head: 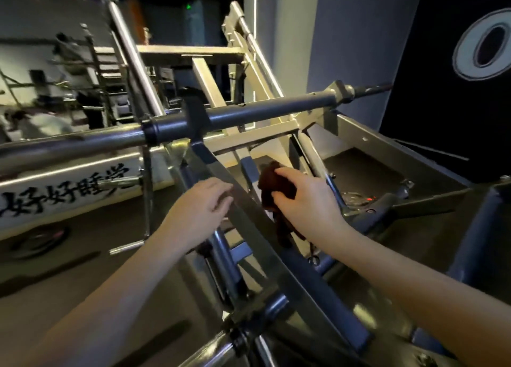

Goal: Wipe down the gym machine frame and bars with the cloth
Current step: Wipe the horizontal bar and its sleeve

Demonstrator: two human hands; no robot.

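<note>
on the slanted flat bar point(249, 220) at the middle of the gym machine frame point(367, 134), one cloth is at work between two hands.
the right hand point(307, 198) has its fingers curled round the single dark red cloth point(272, 184), bunched up and pressed to the right edge of that bar, with a tail hanging below the palm; the bunching likely gives a firm pad for rubbing the metal. the left hand point(199, 206) holds nothing: its fingers lie nearly straight on the bar's left edge, probably to brace the body while leaning in. one long round bar point(262, 111) crosses above both hands, apart from the cloth, and looks to be waiting its turn. how much of the frame is already clean cannot be told.
</note>
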